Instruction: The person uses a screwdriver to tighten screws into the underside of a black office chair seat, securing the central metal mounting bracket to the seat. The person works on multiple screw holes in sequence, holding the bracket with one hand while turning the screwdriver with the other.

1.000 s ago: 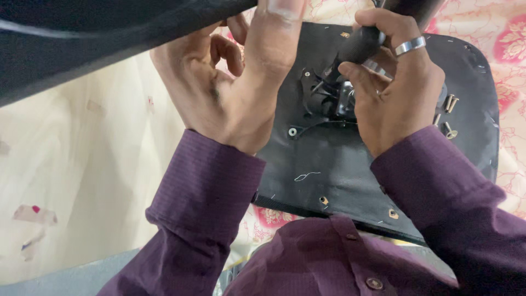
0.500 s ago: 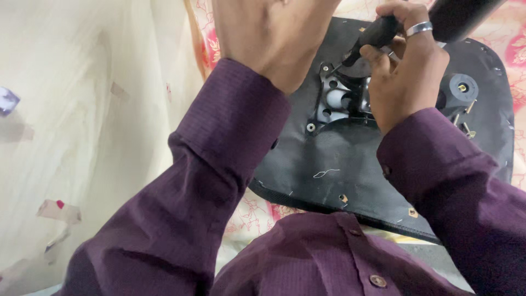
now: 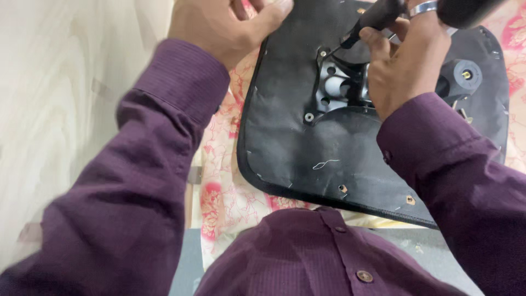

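So the black seat base (image 3: 329, 148) is lying underside up, filling the middle and right of the view, tilted a bit so its rounded lower-left corner sits around 7 o'clock from the metal bracket (image 3: 337, 90); that bracket is bolted on near the top centre of the panel, with one bolt head (image 3: 309, 117) at its 7 o'clock corner. The right hand (image 3: 408, 68) is wrapped tight around a black-handled screwdriver (image 3: 378, 15), tip down at the bracket's 12 o'clock corner; there's a ring on one finger. The left hand (image 3: 230, 24) is at 10 o'clock from the bracket, thumb pressing on the panel's top-left edge, fingers curled; can't tell whether it's gripping anything underneath. A black knob (image 3: 463, 74) sits at 3 o'clock from the bracket, just past the right hand. Open panel runs below the bracket down to the bottom edge, only small holes there; off the left edge there's pink floral cloth (image 3: 219, 192), then pale wood-look floor (image 3: 66, 109) further out, wide open.
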